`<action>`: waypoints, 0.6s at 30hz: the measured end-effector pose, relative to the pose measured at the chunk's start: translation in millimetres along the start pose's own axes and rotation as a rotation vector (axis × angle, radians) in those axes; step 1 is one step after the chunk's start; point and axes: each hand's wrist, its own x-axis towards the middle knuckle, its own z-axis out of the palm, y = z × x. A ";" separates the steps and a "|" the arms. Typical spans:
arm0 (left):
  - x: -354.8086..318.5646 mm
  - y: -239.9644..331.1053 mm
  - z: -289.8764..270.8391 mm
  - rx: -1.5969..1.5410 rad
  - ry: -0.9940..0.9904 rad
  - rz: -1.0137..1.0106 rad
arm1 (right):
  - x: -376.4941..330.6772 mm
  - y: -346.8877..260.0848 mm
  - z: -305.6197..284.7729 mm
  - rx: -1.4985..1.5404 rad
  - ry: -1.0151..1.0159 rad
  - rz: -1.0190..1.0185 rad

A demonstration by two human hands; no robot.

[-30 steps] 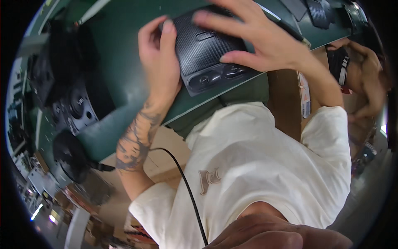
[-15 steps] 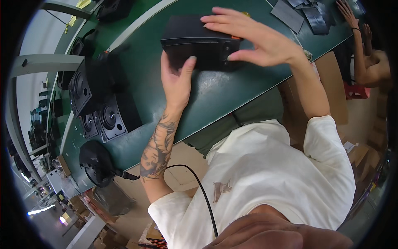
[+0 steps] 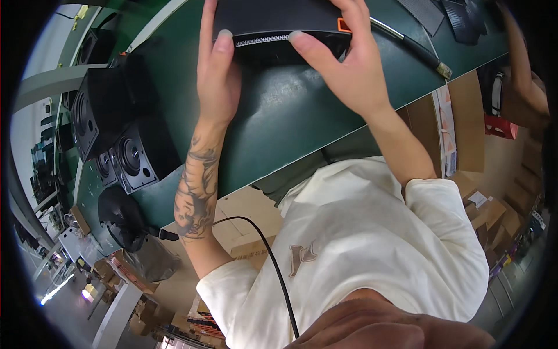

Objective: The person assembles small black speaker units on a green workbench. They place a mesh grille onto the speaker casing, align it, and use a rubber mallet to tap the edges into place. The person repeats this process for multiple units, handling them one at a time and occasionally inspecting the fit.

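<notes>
Shifting the right grip (image 3: 356, 75) from the top of the black box (image 3: 279, 16) round to its right end since the earlier frame, and bringing a pale patterned strip (image 3: 263, 41) into sight along its near edge. Pinching the box's left end with the left grip (image 3: 218, 84), with thumb just beside the strip; pinching the right end with the right grip, with thumb at the strip's other end and fingers near an orange-edged patch (image 3: 343, 24). Holding the box at the upper edge of the view, over the green table (image 3: 279, 128), leaving any contact underneath impossible to tell. Working between speakers (image 3: 132, 154) standing at left and a black-and-silver stick (image 3: 421, 52) lying at right, near dark panels (image 3: 464, 20).
</notes>
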 end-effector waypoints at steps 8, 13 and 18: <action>-8.7 -12.8 -21.7 0.116 -0.030 0.132 | 14.8 30.3 -11.2 0.258 -0.153 -0.074; -12.8 -19.9 -14.5 0.063 0.039 0.167 | 23.3 40.5 -21.6 0.137 -0.250 -0.158; -12.7 -3.9 32.6 0.048 0.166 0.139 | 14.6 28.5 -6.6 0.347 -0.151 -0.244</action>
